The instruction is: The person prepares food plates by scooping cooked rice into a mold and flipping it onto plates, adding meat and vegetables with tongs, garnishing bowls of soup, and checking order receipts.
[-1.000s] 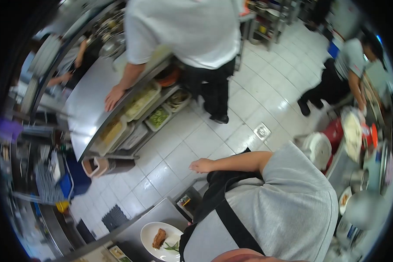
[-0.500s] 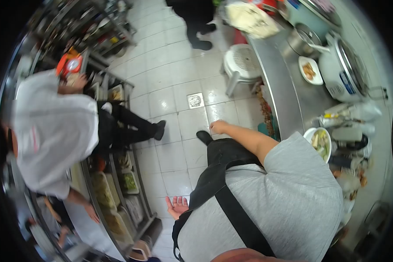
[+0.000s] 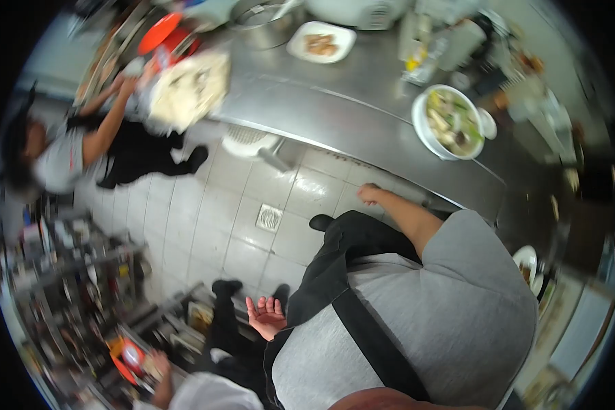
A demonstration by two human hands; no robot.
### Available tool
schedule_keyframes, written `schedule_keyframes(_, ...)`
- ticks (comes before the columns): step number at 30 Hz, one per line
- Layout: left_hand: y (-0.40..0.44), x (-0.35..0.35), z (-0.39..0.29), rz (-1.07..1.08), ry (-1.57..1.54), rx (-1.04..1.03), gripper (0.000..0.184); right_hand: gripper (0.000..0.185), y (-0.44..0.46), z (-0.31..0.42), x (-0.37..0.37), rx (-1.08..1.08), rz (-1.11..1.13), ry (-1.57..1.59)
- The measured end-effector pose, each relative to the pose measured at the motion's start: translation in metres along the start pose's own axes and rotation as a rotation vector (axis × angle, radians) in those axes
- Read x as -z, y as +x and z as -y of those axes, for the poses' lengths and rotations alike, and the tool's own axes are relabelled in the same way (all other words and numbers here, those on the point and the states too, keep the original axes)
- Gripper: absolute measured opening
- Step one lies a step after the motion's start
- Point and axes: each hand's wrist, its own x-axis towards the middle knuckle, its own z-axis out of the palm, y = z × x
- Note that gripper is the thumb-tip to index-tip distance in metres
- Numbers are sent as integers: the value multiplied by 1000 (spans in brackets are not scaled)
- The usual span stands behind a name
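Note:
My left hand (image 3: 266, 318) hangs at the left side of my black apron (image 3: 318, 301), palm up with its fingers apart and nothing in it. My right hand (image 3: 370, 194) is held forward over the floor, beside the front edge of the steel counter (image 3: 362, 116). Its fingers are curled in, and no object shows in them. On that counter, beyond my right hand, stands a white pot (image 3: 418, 126) of vegetables in broth. Farther back lies a white dish (image 3: 297, 48) with brown food pieces. Neither hand touches these things.
A white stool (image 3: 249, 140) stands against the counter. A co-worker (image 3: 109, 154) is at the counter's far left end, near a pale bag (image 3: 188, 89). Another person in white (image 3: 212, 393) is close at the lower left, by crowded metal shelves (image 3: 68, 287). The floor is tiled, with a drain (image 3: 269, 218).
My view has turned to the right, so the counter now spans the top and the person in white sits at the lower edge. Both my hands keep nearly the same pose.

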Motion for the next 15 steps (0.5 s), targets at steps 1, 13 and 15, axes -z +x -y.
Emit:
schedule_keyframes(1, 15, -14, -9, 34, 55, 34, 46, 27, -18, -6, -9, 31, 38, 144)
schedule_keyframes(13, 93, -150, -15, 583, 699, 199, 49, 33, -260, -71, 24, 304, -710, 1244)
schedule_keyframes(15, 91, -159, 0, 681, 775, 236, 48, 29, -277, -85, -4, 280, -1013, 1408)
